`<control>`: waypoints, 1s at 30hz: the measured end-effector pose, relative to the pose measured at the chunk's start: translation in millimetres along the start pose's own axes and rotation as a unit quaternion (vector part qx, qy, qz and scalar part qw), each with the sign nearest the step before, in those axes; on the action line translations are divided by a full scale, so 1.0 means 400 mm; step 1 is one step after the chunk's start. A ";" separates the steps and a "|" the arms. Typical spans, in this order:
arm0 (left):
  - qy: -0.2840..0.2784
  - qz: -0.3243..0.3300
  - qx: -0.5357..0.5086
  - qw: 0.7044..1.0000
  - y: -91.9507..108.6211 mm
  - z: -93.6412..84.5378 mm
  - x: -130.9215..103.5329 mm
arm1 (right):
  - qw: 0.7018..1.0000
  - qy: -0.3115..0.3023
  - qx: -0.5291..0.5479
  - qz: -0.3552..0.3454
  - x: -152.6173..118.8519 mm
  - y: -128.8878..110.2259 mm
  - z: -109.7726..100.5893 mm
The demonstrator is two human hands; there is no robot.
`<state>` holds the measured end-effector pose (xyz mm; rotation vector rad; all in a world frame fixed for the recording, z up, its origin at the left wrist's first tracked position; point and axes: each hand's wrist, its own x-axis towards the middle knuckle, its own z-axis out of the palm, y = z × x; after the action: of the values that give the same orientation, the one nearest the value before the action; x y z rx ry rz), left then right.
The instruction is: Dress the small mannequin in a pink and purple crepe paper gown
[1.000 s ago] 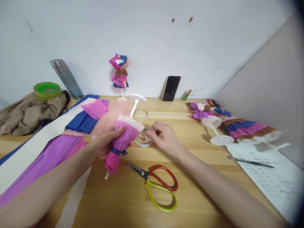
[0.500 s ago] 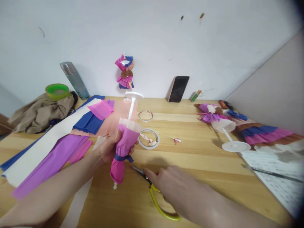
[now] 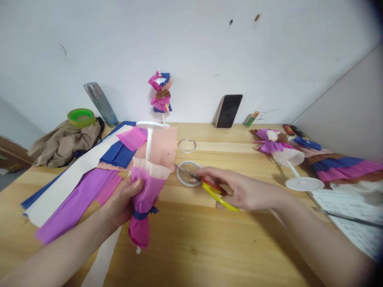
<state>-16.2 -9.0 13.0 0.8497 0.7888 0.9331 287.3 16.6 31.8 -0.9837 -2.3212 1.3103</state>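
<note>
My left hand [image 3: 124, 197] is wrapped round a small stand dressed in pink and white crepe paper [image 3: 148, 187], held upside down with its white round base [image 3: 149, 124] at the top. A blue paper band [image 3: 140, 215] circles the dress. My right hand [image 3: 236, 187] grips yellow-handled scissors [image 3: 218, 195], whose blades point left over a white tape roll [image 3: 189, 173]. Behind that roll lies a thinner ring of tape [image 3: 187, 146].
Blue, white and purple crepe strips [image 3: 74, 183] cover the left side. Against the wall are a flask [image 3: 101, 103], a decorated stand [image 3: 162, 93] and a phone [image 3: 229, 111]. Another dressed stand [image 3: 289, 157] lies at right, near a printed sheet [image 3: 350, 219].
My right hand has lifted the scissors from the table's front area up to the tape roll. The dressed stand in my left hand has moved slightly left and down. The view has shifted a little.
</note>
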 end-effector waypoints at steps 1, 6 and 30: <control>0.020 -0.009 -0.001 1.000 -0.003 0.005 -0.009 | 0.999 0.005 0.048 -0.023 0.000 0.002 -0.004; 0.080 -0.050 -0.021 0.995 -0.008 0.036 -0.038 | 0.993 0.053 0.072 -0.082 0.012 -0.028 0.017; -0.053 -0.085 -0.042 0.994 -0.049 0.005 0.014 | 0.957 0.167 -0.188 -0.145 0.047 -0.049 0.099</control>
<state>-5.6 -11.3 -4.5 0.7408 0.7142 0.7587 243.5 -2.4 25.5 -0.8447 -2.3675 0.5518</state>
